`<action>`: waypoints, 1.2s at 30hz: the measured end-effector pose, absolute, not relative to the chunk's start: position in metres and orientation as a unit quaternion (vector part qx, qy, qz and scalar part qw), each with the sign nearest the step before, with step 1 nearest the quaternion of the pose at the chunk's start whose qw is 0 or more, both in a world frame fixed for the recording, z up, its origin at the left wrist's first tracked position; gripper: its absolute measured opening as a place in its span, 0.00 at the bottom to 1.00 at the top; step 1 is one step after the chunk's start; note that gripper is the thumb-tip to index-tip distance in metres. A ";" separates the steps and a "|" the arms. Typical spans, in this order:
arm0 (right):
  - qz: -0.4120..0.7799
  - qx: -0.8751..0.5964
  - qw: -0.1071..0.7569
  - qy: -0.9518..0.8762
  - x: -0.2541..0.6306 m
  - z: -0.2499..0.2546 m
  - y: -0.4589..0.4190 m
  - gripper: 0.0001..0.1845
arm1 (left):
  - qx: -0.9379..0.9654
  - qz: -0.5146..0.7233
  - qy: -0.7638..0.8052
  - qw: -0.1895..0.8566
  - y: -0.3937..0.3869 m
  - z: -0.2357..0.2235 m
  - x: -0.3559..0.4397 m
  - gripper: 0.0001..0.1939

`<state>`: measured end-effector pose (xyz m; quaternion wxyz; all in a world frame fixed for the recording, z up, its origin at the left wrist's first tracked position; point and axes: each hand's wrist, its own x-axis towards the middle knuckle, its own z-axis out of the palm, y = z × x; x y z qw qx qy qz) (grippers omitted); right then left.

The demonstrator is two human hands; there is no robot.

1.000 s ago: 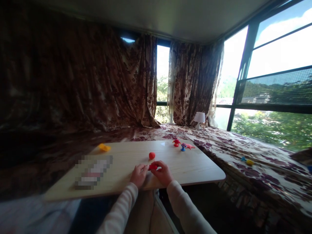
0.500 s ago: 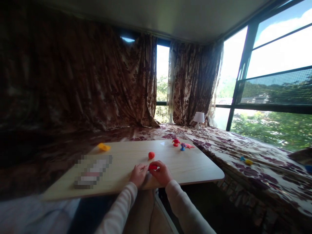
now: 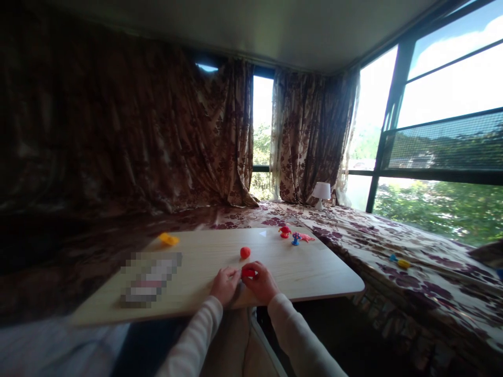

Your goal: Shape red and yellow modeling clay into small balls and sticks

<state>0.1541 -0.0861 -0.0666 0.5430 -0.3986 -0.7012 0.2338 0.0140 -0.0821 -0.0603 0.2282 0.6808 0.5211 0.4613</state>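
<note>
Over the near edge of the light wood table, my right hand (image 3: pixel 262 283) pinches a small red piece (image 3: pixel 248 273), perhaps modelling clay, between thumb and fingers. My left hand (image 3: pixel 225 285) is closed in a pinch, its fingertips at the left end of that piece. What the left fingers grip is too small to make out. Just beyond my hands a red-orange ball (image 3: pixel 245 253) rests on the tabletop (image 3: pixel 208 248). Part of the red piece is hidden by the right fingers.
Toward the far right of the table stand a red toy figure (image 3: pixel 285 231), a blue figure (image 3: pixel 296 239) and a flat pink-red toy (image 3: pixel 306 237). A yellow object (image 3: pixel 168 239) lies far left, near a blurred-out item (image 3: pixel 151 280). A white lamp (image 3: pixel 321 193) stands beyond, on flowered cloth.
The view has shifted slightly, so everything sits a little lower. The fingertips of both hands have moved slightly around the red piece; it stays in my right hand.
</note>
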 end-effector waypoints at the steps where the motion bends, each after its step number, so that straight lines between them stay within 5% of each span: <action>1: 0.231 -0.398 0.543 -0.703 0.154 -0.066 -0.086 0.10 | 0.681 0.459 0.524 0.226 -0.082 -0.060 0.014 0.13; 20: 0.226 -0.410 0.549 -0.692 0.154 -0.069 -0.086 0.14 | 0.670 0.462 0.525 0.249 -0.083 -0.060 0.014 0.15; 26: 0.232 -0.404 0.551 -0.692 0.154 -0.068 -0.086 0.06 | 0.657 0.473 0.527 0.257 -0.082 -0.061 0.014 0.15; 36: 0.235 -0.402 0.561 -0.684 0.155 -0.066 -0.086 0.06 | 0.659 0.464 0.528 0.268 -0.088 -0.054 0.013 0.13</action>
